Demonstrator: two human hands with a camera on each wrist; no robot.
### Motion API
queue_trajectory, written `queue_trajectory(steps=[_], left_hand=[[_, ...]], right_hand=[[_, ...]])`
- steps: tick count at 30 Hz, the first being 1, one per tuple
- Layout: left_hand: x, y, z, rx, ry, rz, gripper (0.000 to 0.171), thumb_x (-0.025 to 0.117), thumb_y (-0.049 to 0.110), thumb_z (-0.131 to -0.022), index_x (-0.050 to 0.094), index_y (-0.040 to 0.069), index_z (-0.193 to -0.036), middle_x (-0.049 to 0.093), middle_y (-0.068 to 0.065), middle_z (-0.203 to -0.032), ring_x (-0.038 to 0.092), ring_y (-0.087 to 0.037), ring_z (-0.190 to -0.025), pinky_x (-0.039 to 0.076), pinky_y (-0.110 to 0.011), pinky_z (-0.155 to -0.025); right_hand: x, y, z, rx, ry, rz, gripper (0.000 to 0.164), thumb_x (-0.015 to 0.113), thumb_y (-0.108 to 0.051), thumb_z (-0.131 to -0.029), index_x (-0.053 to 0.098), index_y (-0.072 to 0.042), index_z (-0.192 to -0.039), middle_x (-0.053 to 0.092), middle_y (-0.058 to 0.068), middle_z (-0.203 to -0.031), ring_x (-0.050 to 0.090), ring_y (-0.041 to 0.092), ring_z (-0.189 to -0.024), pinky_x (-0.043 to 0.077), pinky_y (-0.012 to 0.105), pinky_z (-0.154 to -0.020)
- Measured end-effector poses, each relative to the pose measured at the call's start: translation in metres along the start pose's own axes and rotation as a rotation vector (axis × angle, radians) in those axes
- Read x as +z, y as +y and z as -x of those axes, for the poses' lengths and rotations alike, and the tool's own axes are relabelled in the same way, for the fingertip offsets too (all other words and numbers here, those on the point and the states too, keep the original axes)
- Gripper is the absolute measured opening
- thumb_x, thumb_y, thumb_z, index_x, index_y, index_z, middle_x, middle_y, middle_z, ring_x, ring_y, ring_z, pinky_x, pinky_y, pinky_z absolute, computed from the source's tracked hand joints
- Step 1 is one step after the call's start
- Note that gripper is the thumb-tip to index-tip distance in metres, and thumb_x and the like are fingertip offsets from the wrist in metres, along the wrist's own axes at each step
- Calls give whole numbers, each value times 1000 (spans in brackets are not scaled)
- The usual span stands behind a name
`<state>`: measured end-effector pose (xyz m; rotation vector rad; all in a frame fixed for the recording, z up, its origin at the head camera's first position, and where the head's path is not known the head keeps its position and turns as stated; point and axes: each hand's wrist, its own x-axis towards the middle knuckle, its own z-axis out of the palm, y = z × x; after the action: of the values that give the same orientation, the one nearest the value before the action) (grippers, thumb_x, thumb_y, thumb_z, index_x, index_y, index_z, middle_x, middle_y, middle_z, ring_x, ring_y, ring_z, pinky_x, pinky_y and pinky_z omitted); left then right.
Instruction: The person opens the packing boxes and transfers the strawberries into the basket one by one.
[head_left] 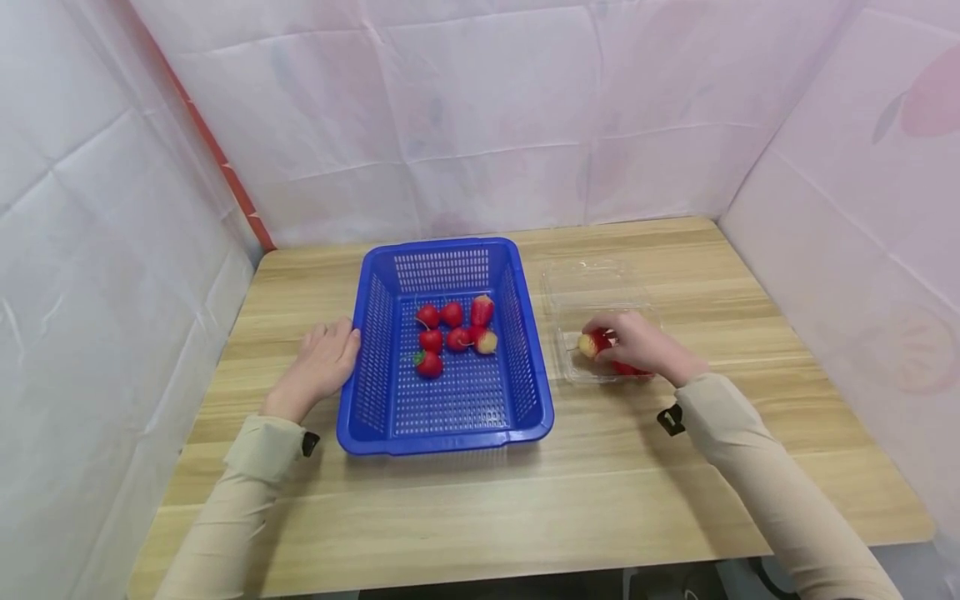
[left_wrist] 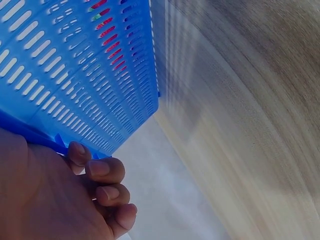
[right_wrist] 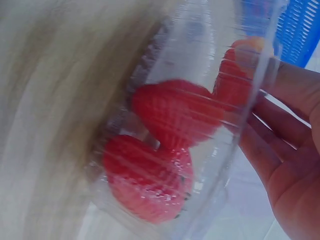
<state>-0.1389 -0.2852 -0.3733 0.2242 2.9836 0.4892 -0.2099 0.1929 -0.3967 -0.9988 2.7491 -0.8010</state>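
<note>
A blue plastic basket [head_left: 450, 444] holds several small red fruits [head_left: 431, 340], some with stems, and red-and-yellow strawberries [head_left: 482, 311]. My left hand [head_left: 324, 362] is at the basket's left rim, thumb on the edge; the left wrist view shows curled fingers [left_wrist: 106, 171] under it. On the right, a clear plastic box [head_left: 567, 377] stands with its lid folded back. Inside this box my right hand [head_left: 636, 340] pinches a red-and-yellow strawberry [head_left: 589, 346] between thumb and fingers. Two more red strawberries [right_wrist: 177, 112] lie in the box, partly covered by the hand in the head view.
Everything stands on a light wooden table [head_left: 450, 517]. Pale patterned sheets [head_left: 487, 125] hang behind it and along both sides. The clear box lies a short way to the right of the basket.
</note>
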Motion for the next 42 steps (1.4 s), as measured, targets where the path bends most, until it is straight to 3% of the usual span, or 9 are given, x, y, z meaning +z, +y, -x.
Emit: queue_trajectory(steps=[8,16,27,42], left_hand=[[0,0,0,-2,-11,13,39,12,36,-101,38,9,-102,43,-10,-89,35,-30,-87,26,-40,-76],[2,-3,0,-5,-18,17,40,10,38,-101,39,9,-100,43,-9,-86,35,-29,-87,25,-41,-75],[2,-4,-1,-1,-13,19,41,10,38,-101,39,10,-99,44,-9,-86,36,-30,-88,26,-41,-75],[1,-2,-2,4,-4,13,40,11,38,-101,39,10,-99,44,-10,-86,35,-29,-86,26,-41,-76]], right_hand=[[-8,-6,-3,23,0,-75,33,74,2,-73,64,1,-105,66,12,-98,64,28,-91,50,45,-80],[-15,-19,-7,48,14,-52,32,77,-7,-75,64,-2,-104,67,9,-95,64,24,-89,50,44,-80],[-25,-48,-14,55,75,-88,27,78,-15,-76,66,-5,-99,66,4,-86,63,17,-79,52,39,-75],[-34,-96,-29,155,73,-227,30,78,-28,-77,66,-12,-100,67,-1,-88,65,13,-78,52,31,-73]])
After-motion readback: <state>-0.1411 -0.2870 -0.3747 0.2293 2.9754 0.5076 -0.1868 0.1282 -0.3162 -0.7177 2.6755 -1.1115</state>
